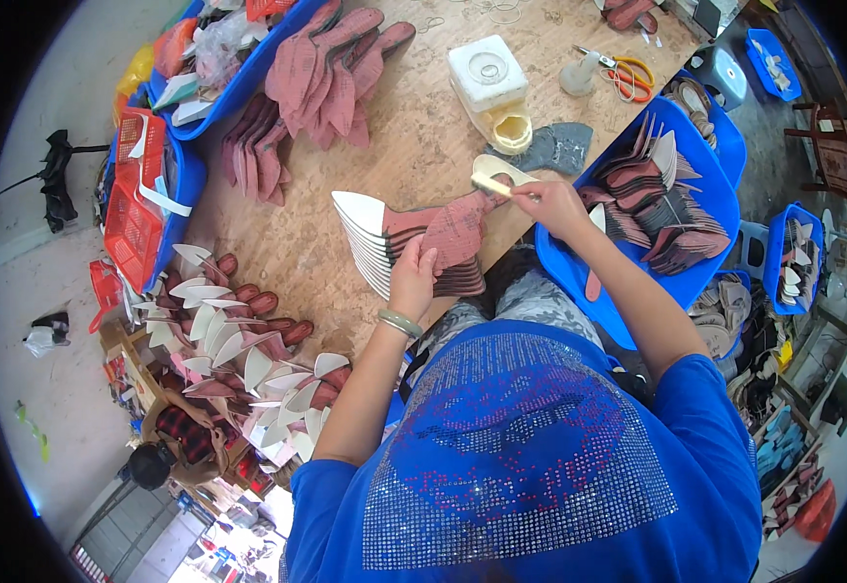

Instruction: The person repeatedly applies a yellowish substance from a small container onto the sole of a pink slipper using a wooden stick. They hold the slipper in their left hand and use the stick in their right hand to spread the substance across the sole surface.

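A fanned stack of pink insoles (pixel 457 233) with white pointed ends lies at the table's near edge. My left hand (pixel 412 284) grips the stack, thumb on the top piece and fingers around its side. In my right hand (pixel 552 207) is a pale-handled brush (pixel 491 185), pinched between the fingers over the stack's narrow right end. What the brush tip touches is too small to tell. Just beyond stands a yellowish plastic container (pixel 512 134) with a cut opening, beside a dark grey flat piece (pixel 559 148).
A blue bin (pixel 610 328) of stacked insoles stands at my right. Orange-handled scissors (pixel 633 78) and a small white bottle (pixel 577 78) lie farther back. More pink insoles (pixel 331 78) are piled far left; white-tipped ones (pixel 234 335) line the left edge. Another person (pixel 185 432) sits lower left.
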### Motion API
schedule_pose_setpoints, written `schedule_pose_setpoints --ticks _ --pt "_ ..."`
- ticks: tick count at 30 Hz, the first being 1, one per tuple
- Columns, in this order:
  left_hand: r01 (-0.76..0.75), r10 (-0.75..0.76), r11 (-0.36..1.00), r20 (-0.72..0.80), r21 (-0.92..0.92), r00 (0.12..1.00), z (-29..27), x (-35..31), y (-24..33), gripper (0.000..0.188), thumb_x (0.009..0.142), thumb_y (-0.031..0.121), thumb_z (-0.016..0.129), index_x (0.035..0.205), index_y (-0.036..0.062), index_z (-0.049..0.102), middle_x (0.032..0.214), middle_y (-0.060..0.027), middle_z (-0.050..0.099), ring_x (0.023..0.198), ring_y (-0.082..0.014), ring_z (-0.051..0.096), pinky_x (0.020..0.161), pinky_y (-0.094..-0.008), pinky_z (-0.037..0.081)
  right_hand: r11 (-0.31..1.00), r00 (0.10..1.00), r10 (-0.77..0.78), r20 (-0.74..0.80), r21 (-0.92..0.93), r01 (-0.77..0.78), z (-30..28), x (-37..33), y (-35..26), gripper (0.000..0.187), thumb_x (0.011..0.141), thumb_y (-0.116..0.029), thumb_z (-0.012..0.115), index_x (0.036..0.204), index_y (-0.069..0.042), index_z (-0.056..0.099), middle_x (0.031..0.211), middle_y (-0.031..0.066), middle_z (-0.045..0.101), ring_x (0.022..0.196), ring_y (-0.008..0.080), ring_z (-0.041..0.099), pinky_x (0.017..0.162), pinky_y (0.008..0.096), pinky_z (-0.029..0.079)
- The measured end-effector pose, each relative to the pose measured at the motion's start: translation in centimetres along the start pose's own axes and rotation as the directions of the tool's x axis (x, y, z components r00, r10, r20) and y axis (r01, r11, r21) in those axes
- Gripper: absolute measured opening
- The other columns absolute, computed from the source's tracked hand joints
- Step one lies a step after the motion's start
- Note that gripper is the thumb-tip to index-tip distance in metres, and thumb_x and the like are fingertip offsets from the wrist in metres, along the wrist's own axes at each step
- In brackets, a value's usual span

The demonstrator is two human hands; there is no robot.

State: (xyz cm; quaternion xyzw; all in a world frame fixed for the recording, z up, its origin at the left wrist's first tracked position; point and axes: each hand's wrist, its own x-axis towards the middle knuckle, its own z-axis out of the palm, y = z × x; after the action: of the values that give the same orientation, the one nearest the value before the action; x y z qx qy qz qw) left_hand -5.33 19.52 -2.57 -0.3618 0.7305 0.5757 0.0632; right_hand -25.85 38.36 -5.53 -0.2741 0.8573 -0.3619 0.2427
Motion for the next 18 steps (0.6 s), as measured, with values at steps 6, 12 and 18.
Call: schedule_pose_setpoints --ticks 6,12,18 --pt "-0.023 0.023 1.0 -0.005 -0.007 1.0 0.4 0.1 0.2 0.021 0.094 0.009 0.049 0.113 0.0022 0.054 0.072 0.0001 0.055 0.059 -0.006 0.049 0.052 -0.021 0.041 0.986 0.987 -0.128 0.102 0.116 0.116 -1.0 -2.7 -5.6 0.02 0.08 -0.025 0.068 0.093 -0.012 0.073 0.079 0.0127 0.069 0.069 0.0248 0.067 0.064 0.0329 0.052" --pt "0.007 -0.007 0.998 -0.006 -0.061 1.0 0.6 0.2 -0.5 0.019 0.095 0.009 0.048 0.112 0.0017 0.053 0.073 -0.0009 0.056 0.059 -0.0065 0.05 0.052 -0.0208 0.041 0.995 0.998 -0.054 0.041 0.088 0.051 -0.8 -1.3 -3.6 0.02 0.079 -0.025 0.067 0.092 -0.011 0.073 0.081 0.0125 0.069 0.071 0.0247 0.067 0.066 0.0328 0.053" --pt "0.151 -0.157 0.919 0.013 -0.365 0.988 1.1 0.5 -0.4 0.019 0.097 0.012 0.046 0.112 0.002 0.051 0.08 -0.0012 0.058 0.061 -0.0069 0.051 0.052 -0.019 0.042 0.981 0.98 0.19 -0.05 -0.018 -0.191 -0.6 0.1 2.4 0.023 0.079 -0.03 0.064 0.091 -0.012 0.073 0.077 0.0173 0.066 0.068 0.0319 0.065 0.063 0.0386 0.052"
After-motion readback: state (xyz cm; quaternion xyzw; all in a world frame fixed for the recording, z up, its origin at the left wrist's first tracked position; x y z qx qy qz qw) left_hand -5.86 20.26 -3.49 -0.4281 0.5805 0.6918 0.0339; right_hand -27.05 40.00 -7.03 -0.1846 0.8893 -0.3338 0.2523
